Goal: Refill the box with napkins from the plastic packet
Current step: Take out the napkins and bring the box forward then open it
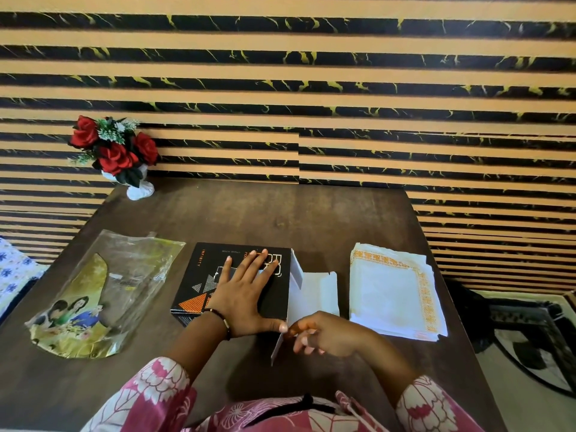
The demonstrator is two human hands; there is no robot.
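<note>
One word legible on black box (199,275): "INFINITY". Left hand (241,294) spread flat on lid; right hand (324,335) pinching white flap (278,347).

On the dark worktop (249,213) the left hand (246,294) lies flat on the black box (199,285). The right hand (324,335) pinches the box's open white flap (279,347). Napkins (389,291) lie stacked right of the box, the plastic packet (103,294) left.

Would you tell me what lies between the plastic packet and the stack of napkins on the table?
In the head view, the black box lies between the plastic packet and the napkins, its white flaps open toward the napkins.
</note>
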